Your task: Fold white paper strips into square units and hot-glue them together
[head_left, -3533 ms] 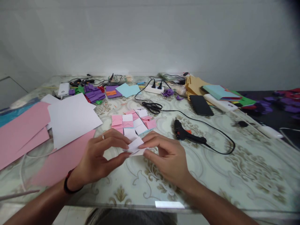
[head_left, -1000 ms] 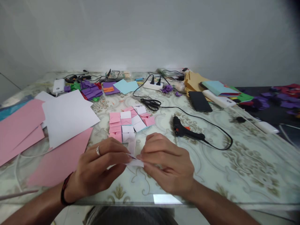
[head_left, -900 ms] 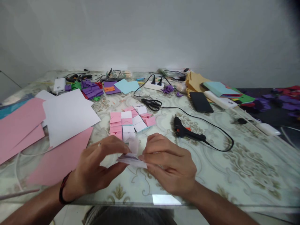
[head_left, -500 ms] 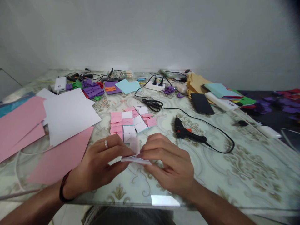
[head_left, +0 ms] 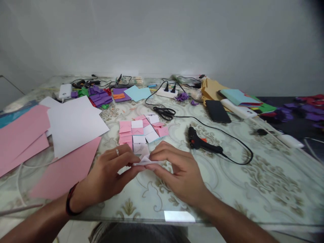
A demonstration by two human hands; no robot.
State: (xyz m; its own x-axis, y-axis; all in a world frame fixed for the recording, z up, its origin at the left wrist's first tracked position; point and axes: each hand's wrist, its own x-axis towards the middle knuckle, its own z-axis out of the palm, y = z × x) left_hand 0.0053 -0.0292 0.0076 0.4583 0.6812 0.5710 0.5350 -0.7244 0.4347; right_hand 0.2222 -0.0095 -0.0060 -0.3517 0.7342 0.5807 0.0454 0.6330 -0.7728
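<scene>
A small folded piece of white paper (head_left: 146,161) is pinched between my two hands near the table's front. My left hand (head_left: 108,173), with a ring and a dark wristband, grips its left side. On its right side are the closed fingers and thumb of my right hand (head_left: 181,172). Just beyond my hands lie folded pink pieces (head_left: 125,127) and folded white pieces (head_left: 151,133), set close together. The lower face of the held paper is hidden from view.
White sheets (head_left: 76,121) and pink sheets (head_left: 68,172) spread over the left. A black glue gun (head_left: 205,143) lies right of my hands, its cord curving behind. Farther back are scissors (head_left: 164,113), a phone (head_left: 217,111), a power strip (head_left: 167,92) and purple folded papers (head_left: 101,97).
The upright flap of the held paper has come down. The paper and my hands have shifted slightly away from the front edge, and my fingertips are closer together.
</scene>
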